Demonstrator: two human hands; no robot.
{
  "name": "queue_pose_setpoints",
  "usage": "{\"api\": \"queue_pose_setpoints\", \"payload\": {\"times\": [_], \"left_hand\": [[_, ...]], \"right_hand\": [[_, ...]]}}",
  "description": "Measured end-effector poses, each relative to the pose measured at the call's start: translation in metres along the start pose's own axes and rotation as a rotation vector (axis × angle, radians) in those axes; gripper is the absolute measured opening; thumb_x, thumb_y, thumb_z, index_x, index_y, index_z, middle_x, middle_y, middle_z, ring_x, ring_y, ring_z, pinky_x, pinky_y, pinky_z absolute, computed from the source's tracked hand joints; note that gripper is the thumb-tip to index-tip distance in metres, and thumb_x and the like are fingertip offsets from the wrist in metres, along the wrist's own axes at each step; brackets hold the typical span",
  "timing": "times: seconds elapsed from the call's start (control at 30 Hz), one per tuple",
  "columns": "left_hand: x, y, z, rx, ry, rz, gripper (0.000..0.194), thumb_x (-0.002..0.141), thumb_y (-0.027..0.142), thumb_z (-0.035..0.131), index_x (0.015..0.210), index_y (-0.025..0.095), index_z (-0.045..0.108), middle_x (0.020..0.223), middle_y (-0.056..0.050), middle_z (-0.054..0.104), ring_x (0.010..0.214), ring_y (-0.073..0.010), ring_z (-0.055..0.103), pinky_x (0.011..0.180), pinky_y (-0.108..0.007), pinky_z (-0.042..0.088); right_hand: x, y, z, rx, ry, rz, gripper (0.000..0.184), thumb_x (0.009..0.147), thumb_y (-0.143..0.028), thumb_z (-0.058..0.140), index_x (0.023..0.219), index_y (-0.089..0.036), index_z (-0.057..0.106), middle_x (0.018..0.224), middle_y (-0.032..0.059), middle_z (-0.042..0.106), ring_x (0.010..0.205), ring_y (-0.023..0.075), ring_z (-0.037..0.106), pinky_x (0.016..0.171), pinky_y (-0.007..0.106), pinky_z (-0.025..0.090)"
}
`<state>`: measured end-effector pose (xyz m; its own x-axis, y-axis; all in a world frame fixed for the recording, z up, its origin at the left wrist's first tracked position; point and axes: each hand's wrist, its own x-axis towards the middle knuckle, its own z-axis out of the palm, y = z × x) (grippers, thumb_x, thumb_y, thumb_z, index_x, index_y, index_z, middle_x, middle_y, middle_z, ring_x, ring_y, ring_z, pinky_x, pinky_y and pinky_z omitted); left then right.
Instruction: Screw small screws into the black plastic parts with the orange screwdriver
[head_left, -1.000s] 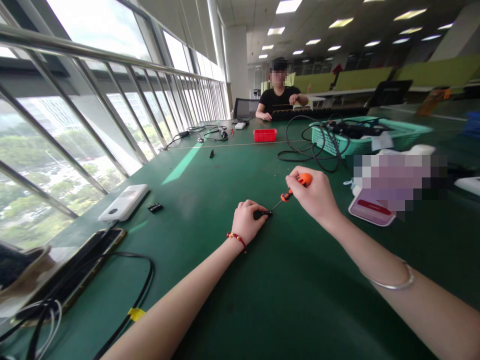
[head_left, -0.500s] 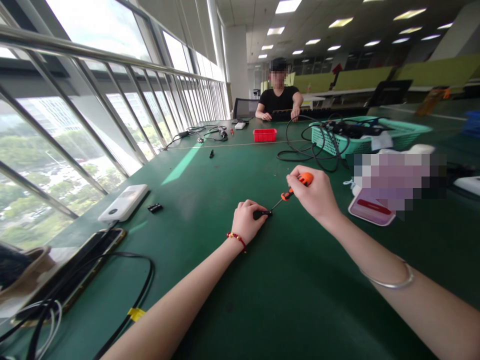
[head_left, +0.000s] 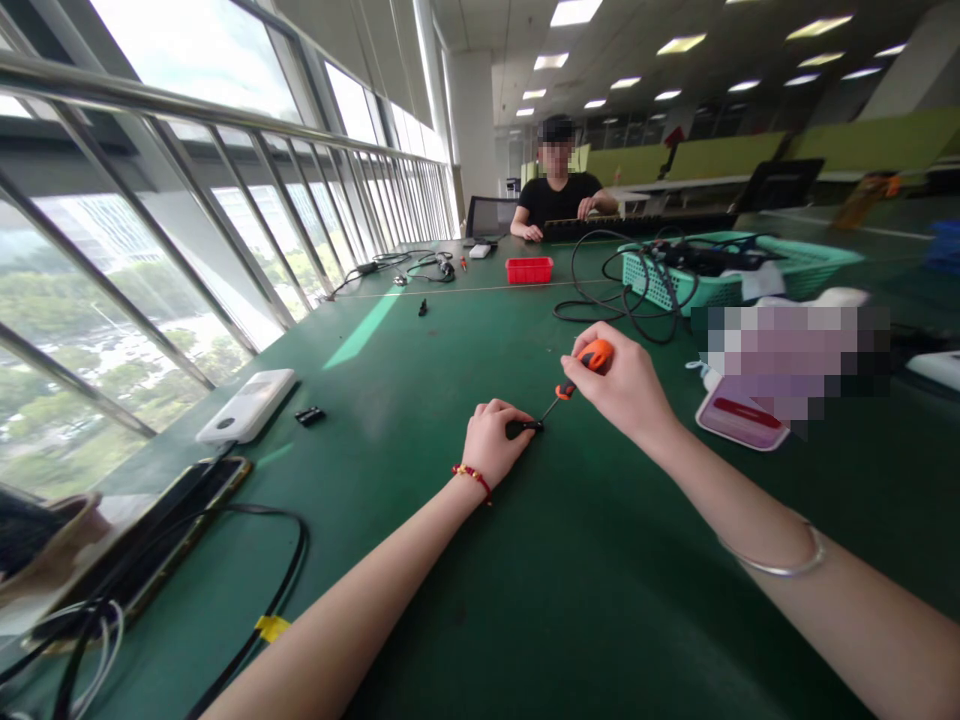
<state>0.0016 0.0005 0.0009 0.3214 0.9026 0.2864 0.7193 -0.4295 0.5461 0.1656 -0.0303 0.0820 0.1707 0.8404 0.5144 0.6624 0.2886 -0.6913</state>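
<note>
A small black part (head_left: 517,429) lies on the green table, pinched by the fingers of my left hand (head_left: 495,440). Its exact kind is hard to make out, since the fingers cover some of it. My right hand (head_left: 619,385) is closed around the orange and black handle of a screwdriver (head_left: 596,354). The thin metal shaft slants down to the left, and its tip meets the right end of the black part. Left of my hands, another small black piece (head_left: 310,416) lies beside a white power bank (head_left: 247,405).
A dark phone (head_left: 187,510) with black cables lies at left. Farther back are a red bin (head_left: 529,270), a small black piece (head_left: 423,307) and a teal basket (head_left: 810,262) with cables. A purple-pink case (head_left: 742,412) lies at right. A person (head_left: 559,195) sits across the table.
My right hand and the screwdriver handle have shifted slightly left, and the handle has turned a little. My left hand stays put. The person opposite has moved one hand slightly.
</note>
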Motion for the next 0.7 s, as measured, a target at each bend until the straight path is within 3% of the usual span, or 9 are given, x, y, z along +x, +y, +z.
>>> {"api": "queue_pose_setpoints", "payload": {"times": [0.13,0.3,0.47,0.7], "left_hand": [[0.0,-0.0001,-0.0001,-0.002,-0.002,0.008,0.014,0.076,0.023,0.063,0.087,0.02,0.072,0.094,-0.005,0.063,0.092,-0.0208,0.052,0.088,-0.036,0.044],[-0.0003,0.0007,-0.0006,0.003,0.002,0.003,0.013,0.076,0.023,0.063,0.086,0.022,0.072,0.093,-0.004,0.063,0.091,-0.0207,0.052,0.087,-0.035,0.044],[-0.0001,0.0006,-0.0004,0.004,0.001,0.002,0.014,0.076,0.024,0.063,0.087,0.021,0.072,0.094,-0.004,0.063,0.092,-0.0207,0.052,0.087,-0.036,0.044],[0.0003,0.0004,0.0,-0.003,0.006,-0.001,0.013,0.076,0.024,0.064,0.086,0.022,0.072,0.093,-0.004,0.063,0.091,-0.0209,0.052,0.087,-0.036,0.044]], "right_hand": [[-0.0023,-0.0017,0.0011,-0.005,-0.035,-0.002,0.018,0.071,-0.038,0.056,0.077,-0.023,0.049,0.063,-0.002,0.053,0.055,0.0146,0.05,0.053,0.024,0.035],[-0.0038,-0.002,0.0025,-0.05,-0.029,-0.045,0.024,0.078,-0.044,0.049,0.07,-0.022,0.047,0.064,0.0,0.056,0.059,0.0159,0.053,0.057,0.025,0.036],[-0.0038,-0.0025,0.0025,-0.049,-0.014,-0.039,0.016,0.073,-0.036,0.055,0.075,-0.023,0.047,0.064,-0.0014,0.055,0.057,0.0153,0.051,0.054,0.024,0.034],[-0.004,-0.0009,0.0037,-0.056,-0.001,-0.068,0.023,0.073,-0.04,0.058,0.086,-0.023,0.049,0.066,-0.0027,0.054,0.054,0.0131,0.05,0.05,0.023,0.032]]}}
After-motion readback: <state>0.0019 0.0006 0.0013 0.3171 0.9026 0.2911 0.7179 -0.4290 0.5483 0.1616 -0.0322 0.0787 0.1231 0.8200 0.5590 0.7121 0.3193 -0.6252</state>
